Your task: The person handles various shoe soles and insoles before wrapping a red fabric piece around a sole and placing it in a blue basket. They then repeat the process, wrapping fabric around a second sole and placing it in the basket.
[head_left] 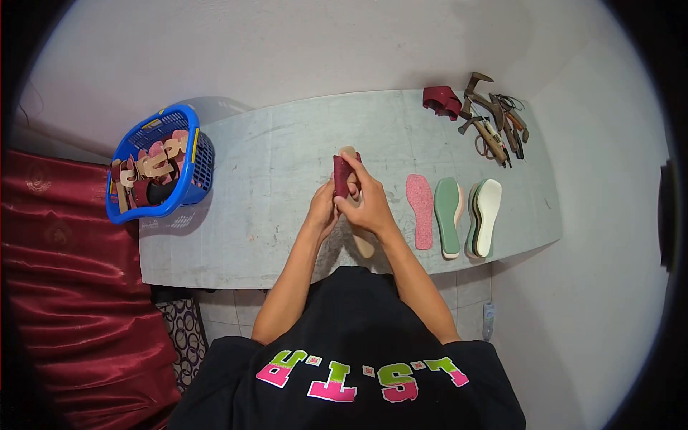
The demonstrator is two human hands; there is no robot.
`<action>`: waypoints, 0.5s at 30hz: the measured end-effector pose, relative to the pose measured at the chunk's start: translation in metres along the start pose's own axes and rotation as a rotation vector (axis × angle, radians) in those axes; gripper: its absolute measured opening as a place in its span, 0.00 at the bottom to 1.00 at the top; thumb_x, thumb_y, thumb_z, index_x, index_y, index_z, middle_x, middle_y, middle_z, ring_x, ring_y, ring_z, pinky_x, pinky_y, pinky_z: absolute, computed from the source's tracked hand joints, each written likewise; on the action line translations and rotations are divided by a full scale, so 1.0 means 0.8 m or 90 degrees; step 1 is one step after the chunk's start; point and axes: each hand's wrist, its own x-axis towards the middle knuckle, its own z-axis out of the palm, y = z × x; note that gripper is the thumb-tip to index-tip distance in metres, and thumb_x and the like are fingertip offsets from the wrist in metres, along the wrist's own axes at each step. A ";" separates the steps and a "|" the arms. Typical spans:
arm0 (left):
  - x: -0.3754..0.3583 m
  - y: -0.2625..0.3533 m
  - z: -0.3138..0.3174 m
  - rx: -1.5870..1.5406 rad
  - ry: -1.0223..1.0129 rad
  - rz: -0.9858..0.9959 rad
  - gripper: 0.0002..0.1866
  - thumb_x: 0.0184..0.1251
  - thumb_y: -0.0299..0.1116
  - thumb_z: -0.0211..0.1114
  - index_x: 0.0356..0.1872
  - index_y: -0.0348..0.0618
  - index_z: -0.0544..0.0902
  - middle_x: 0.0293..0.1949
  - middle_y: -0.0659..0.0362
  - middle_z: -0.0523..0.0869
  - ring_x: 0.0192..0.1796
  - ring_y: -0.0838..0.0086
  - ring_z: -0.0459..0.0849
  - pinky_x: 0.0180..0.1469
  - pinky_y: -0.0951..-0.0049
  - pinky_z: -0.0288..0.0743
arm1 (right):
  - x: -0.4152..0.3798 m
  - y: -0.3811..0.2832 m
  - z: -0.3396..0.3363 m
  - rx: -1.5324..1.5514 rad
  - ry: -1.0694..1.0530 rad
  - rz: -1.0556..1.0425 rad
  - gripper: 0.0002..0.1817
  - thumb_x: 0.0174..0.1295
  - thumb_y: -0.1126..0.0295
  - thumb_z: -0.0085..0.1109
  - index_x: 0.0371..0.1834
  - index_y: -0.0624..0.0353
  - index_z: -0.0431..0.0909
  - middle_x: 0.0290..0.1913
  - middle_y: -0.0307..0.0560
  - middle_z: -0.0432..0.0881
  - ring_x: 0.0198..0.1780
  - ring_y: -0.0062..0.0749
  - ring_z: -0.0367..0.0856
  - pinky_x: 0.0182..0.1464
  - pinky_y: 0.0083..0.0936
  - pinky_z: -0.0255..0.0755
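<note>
Over the middle of the table I hold a sandal, a beige sole (365, 246) with a wide maroon strap (343, 177) across it. My left hand (324, 206) is closed along the strap's left side. My right hand (370, 206) grips from the right, with its fingers over the strap's upper edge and its thumb near the lower edge. The hands cover the middle of the sole. To the right of them lie a pink sole (420, 213), a green sole (447, 215) on a paler one, and a white sole (489, 215) on a small stack.
A blue basket (193, 188) of sandals stands at the table's left end. Maroon straps (442, 102) lie at the back right, beside a metal shoe anvil (481, 97) and several hand tools (494, 137). A red curtain (79, 287) hangs on the left. Walls border the table behind and right.
</note>
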 end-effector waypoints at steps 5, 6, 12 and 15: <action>-0.002 0.005 -0.013 -0.074 0.018 -0.060 0.22 0.81 0.41 0.51 0.65 0.36 0.74 0.57 0.51 0.84 0.59 0.65 0.84 0.62 0.63 0.79 | 0.004 0.030 0.007 0.117 0.013 0.082 0.35 0.56 0.74 0.65 0.71 0.59 0.70 0.29 0.39 0.72 0.32 0.23 0.71 0.41 0.22 0.71; -0.001 0.003 -0.018 -0.130 -0.006 -0.072 0.22 0.81 0.40 0.50 0.66 0.35 0.74 0.59 0.50 0.83 0.60 0.63 0.83 0.63 0.62 0.78 | 0.003 0.028 0.005 0.044 0.006 0.102 0.36 0.55 0.74 0.67 0.70 0.58 0.70 0.31 0.40 0.75 0.32 0.23 0.72 0.41 0.23 0.71; -0.005 -0.005 -0.028 -0.218 -0.020 -0.098 0.24 0.81 0.40 0.46 0.68 0.34 0.71 0.63 0.46 0.80 0.63 0.59 0.82 0.67 0.56 0.76 | 0.000 0.015 0.007 -0.156 0.143 0.081 0.39 0.47 0.69 0.78 0.66 0.57 0.72 0.45 0.50 0.82 0.40 0.34 0.79 0.43 0.31 0.76; -0.002 -0.010 -0.030 -0.220 -0.038 -0.095 0.25 0.82 0.42 0.44 0.69 0.34 0.70 0.64 0.46 0.79 0.64 0.58 0.81 0.68 0.55 0.74 | -0.003 0.028 0.017 -0.141 0.175 0.161 0.38 0.47 0.67 0.81 0.61 0.60 0.71 0.50 0.55 0.83 0.47 0.39 0.85 0.49 0.33 0.79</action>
